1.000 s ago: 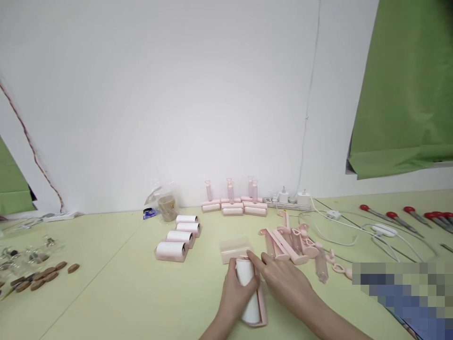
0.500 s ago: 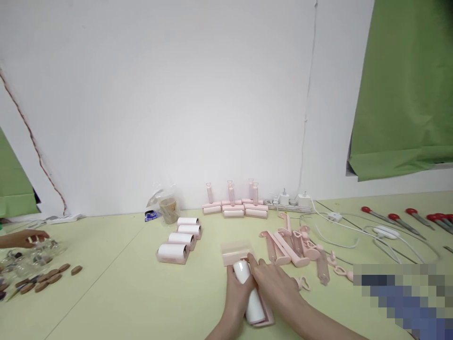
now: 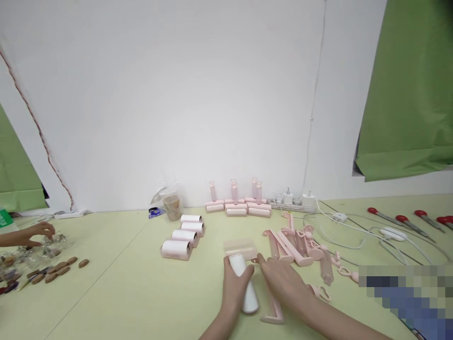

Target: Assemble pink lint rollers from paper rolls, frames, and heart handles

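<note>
White roll (image 3: 250, 297) parted from pink frame (image 3: 276, 310) | clasped between left fingers (image 3: 227, 273) | right fingers (image 3: 264, 265) at frame, grip unclear

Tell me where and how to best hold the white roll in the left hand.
Probably around the middle of the white roll, from its left: it is a smooth cylinder, longer than wide, and the right hand and pink frame crowd its right side.
</note>
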Action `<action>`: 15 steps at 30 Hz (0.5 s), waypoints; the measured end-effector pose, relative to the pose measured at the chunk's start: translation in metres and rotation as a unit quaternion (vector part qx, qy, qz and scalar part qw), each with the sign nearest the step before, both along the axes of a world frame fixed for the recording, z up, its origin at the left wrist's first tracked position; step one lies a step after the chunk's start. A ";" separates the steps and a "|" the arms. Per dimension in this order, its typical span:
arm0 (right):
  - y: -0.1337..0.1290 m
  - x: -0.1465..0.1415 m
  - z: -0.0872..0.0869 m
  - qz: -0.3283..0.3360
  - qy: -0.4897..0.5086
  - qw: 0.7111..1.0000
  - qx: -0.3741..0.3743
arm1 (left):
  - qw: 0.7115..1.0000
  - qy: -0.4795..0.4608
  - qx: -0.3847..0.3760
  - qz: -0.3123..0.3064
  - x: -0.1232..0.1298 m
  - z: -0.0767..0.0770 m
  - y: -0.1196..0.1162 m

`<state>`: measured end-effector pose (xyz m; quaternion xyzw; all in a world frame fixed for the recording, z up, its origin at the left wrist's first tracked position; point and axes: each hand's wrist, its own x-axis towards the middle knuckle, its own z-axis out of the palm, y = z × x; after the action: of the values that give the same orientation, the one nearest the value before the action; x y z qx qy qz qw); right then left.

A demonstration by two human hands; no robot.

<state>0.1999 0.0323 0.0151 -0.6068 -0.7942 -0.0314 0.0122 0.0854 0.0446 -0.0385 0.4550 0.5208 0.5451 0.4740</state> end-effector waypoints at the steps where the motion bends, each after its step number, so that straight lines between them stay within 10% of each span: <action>1: 0.001 0.007 0.000 -0.005 0.002 1.000 -0.001 | 1.000 0.011 -0.002 0.004 -0.003 0.002 0.003; 8: 0.010 0.038 0.029 -0.023 0.100 0.994 0.023 | 0.994 0.095 0.024 -0.049 -0.025 0.018 0.011; 15: 0.032 -0.002 0.014 0.097 0.442 0.888 -0.082 | 0.902 0.403 0.154 -0.011 -0.037 0.018 0.010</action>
<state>0.1980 0.0644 0.0290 -0.4769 -0.7614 0.3062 0.3149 0.0483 0.0550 -0.0207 0.7084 0.5721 0.3836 0.1538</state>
